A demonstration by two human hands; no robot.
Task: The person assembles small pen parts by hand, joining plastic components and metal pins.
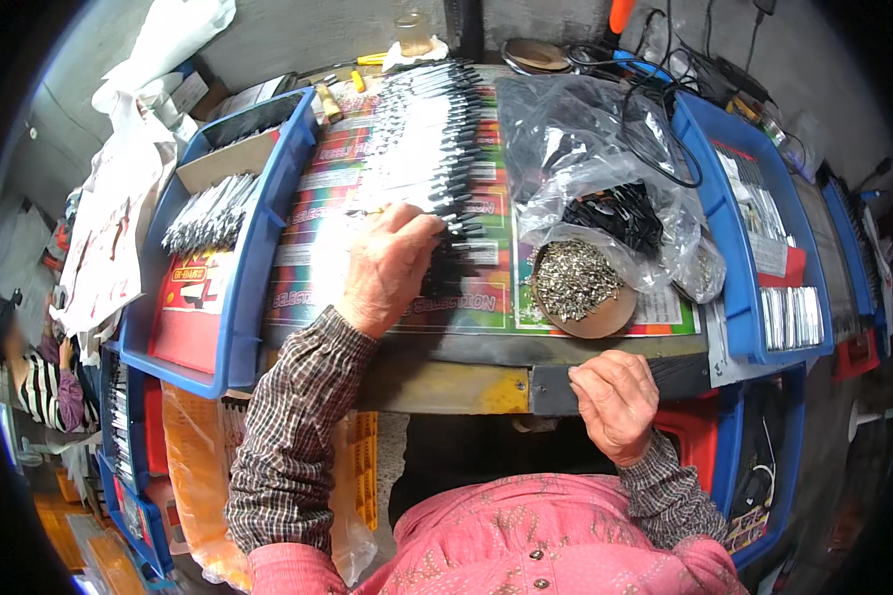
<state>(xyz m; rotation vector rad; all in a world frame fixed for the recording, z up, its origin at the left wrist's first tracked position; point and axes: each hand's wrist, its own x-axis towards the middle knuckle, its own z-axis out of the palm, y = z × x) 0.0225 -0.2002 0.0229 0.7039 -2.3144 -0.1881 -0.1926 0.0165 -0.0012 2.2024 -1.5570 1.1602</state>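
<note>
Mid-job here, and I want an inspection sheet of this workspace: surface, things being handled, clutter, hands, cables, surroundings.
Surface: table, partly covered by a colourful printed sheet.
Things handled: row of pens by the left hand; bowl of small metal parts nearest the right hand.
Clutter: crumpled clear bag with black parts; glass jar at the back.
Hands: left, fingers bent at the row's near part, grip unclear; right, fingers curled by the table's front edge, contents unclear.
Cables: black cable looping over the clear bag.
Surroundings: left blue tray and right blue tray flank the sheet; another person at far left.
</note>
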